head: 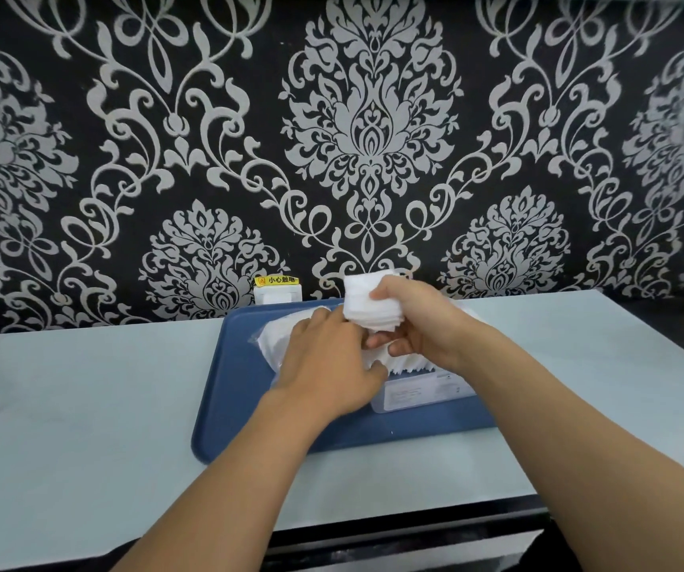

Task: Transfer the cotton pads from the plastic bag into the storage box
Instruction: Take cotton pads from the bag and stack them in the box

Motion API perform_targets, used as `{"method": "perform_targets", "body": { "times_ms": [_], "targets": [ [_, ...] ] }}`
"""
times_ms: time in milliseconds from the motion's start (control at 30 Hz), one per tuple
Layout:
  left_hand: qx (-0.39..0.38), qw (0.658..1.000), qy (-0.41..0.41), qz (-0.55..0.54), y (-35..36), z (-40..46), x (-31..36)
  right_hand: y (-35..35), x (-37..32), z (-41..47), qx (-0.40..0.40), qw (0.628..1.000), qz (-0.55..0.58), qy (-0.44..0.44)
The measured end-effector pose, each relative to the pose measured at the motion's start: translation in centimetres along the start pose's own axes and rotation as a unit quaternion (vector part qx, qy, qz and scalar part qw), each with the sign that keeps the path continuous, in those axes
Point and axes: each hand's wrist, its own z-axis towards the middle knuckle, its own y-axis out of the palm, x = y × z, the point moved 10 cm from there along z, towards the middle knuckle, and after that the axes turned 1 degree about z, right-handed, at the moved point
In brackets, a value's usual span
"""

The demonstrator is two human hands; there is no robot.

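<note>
On the blue tray (225, 410), the right hand (418, 324) has its fingers curled round a stack of cotton pads (367, 303), above the storage box (423, 392). The left hand (328, 357), fingers relaxed together, rests on the plastic bag (274, 340) left of the box.

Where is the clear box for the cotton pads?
In the head view, the clear box sits on the blue tray, right of centre, just under the right hand, which holds a stack of cotton pads.
</note>
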Motion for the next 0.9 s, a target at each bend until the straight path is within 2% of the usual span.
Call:
{"method": "perform_targets", "body": {
  "times_ms": [200, 300, 400, 567, 733, 900],
  "targets": [
    [-0.107, 0.992, 0.009, 0.068, 2.4, 0.0, 0.3, -1.0, 0.9, 0.7, 0.02, 0.999, 0.01, 0.046],
    [-0.136, 0.988, 0.0, 0.071, 3.2, 0.1, 0.1, -0.7, 1.9, 0.8, -0.009, 0.995, -0.006, 0.104],
    [-0.139, 0.987, -0.003, 0.081, 3.5, 0.2, 0.0, -0.6, 2.3, 1.3, -0.013, 0.989, -0.059, 0.133],
    [-0.17, 0.981, -0.01, 0.093, 3.9, -0.1, -0.4, -1.1, 2.5, 2.2, -0.002, 0.971, -0.207, 0.122],
    [-0.144, 0.987, -0.003, 0.077, 3.4, -0.2, -0.2, -2.4, 1.8, 2.5, 0.029, 0.953, -0.287, 0.093],
    [-0.064, 0.997, -0.01, 0.052, 1.3, -0.1, -0.2, -2.3, 1.1, 2.9, 0.058, 0.922, -0.38, 0.052]
  ]
}}
